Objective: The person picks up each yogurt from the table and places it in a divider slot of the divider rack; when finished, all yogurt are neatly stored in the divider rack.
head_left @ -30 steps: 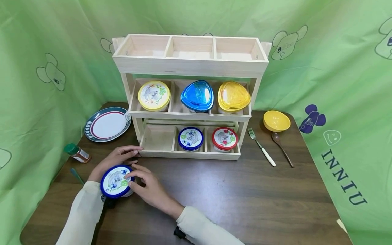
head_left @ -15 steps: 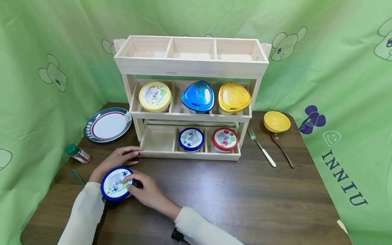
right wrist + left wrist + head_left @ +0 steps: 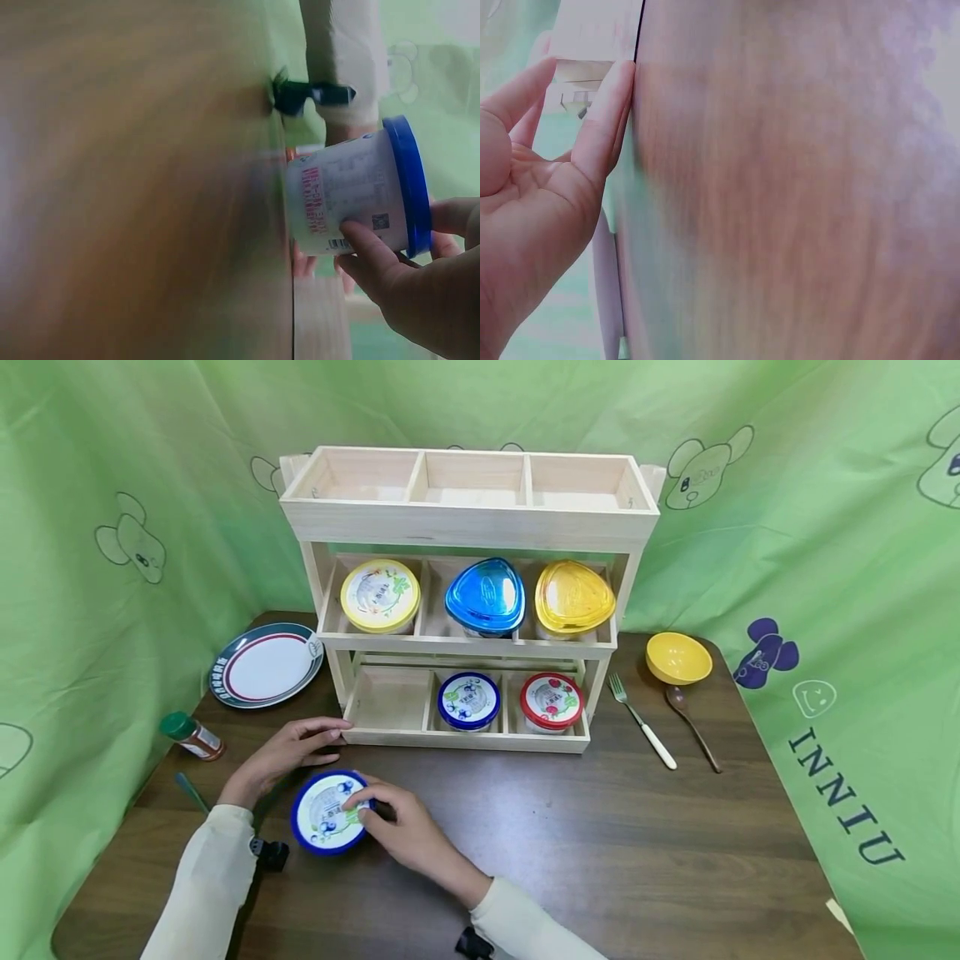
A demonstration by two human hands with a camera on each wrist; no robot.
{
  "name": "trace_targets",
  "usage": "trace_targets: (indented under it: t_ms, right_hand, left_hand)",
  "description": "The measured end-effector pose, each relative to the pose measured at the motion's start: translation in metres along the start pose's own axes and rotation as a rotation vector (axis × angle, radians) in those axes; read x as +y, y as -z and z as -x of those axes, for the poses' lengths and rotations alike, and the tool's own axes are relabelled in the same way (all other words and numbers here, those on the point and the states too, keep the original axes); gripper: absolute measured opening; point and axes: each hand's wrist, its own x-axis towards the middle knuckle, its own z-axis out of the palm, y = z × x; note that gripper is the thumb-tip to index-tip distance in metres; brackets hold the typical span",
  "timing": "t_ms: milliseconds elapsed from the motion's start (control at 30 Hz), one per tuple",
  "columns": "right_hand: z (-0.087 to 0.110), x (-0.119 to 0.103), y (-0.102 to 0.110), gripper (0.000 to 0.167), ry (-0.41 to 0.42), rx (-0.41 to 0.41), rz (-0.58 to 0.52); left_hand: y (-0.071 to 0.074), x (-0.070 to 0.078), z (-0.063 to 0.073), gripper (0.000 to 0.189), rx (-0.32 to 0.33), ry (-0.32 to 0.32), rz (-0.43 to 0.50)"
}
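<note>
My right hand (image 3: pixel 412 827) holds a white plastic tub (image 3: pixel 349 191) with a blue-rimmed lid (image 3: pixel 330 814). Thumb against its side wall and fingers over the lid, it keeps the tub upright low over the table. At the lower left corner of the wooden shelf rack (image 3: pixel 465 741), the left hand (image 3: pixel 288 752) touches the bottom tier with fairly straight fingertips. In the left wrist view those fingers (image 3: pixel 600 124) lie along the tier's end. Two more tubs stand in the bottom tier: a blue-lidded tub (image 3: pixel 468 700) in the middle section and a red-lidded tub (image 3: pixel 552 700) on the right.
The middle tier bears a yellow-lidded tub (image 3: pixel 380 596), a blue-lidded jar (image 3: pixel 485 596) and a gold-lidded jar (image 3: pixel 573 597). Left of the rack are a plate (image 3: pixel 266 666) and a spice jar (image 3: pixel 191 735). A fork (image 3: pixel 642 722), spoon (image 3: pixel 692 727) and yellow bowl (image 3: pixel 678 658) lie right.
My right hand has carried the blue-lidded tub to the right, away from over the left wrist. The left hand has stayed at the rack's corner.
</note>
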Motion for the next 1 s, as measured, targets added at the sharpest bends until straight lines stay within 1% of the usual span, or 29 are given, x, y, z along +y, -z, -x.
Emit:
trace_targets:
  t_ms: [200,400,633,800,933,1000]
  right_hand:
    - [0.012,0.0,0.027,0.028,0.052,0.091,-0.038]
    - [0.02,0.0,0.047,0.028,0.027,0.185,-0.088]
    - [0.023,-0.001,0.07,0.027,0.051,0.28,-0.111]
    - [0.022,-0.005,0.081,0.027,0.075,0.323,-0.131]
    - [0.02,-0.01,0.086,0.026,0.089,0.346,-0.136]
    - [0.019,-0.012,0.089,0.026,0.095,0.352,-0.134]
  left_hand:
    - [0.0,0.002,-0.002,0.047,0.009,0.029,-0.004]
    - [-0.001,0.005,-0.003,0.045,0.016,0.045,0.007]
    - [-0.001,0.002,-0.004,0.043,0.018,0.044,0.013]
    - [-0.001,0.002,-0.004,0.039,0.029,0.049,0.015]
    - [-0.002,0.002,-0.003,0.039,0.033,0.05,0.018]
    - [-0.002,0.002,-0.003,0.041,0.025,0.045,0.015]
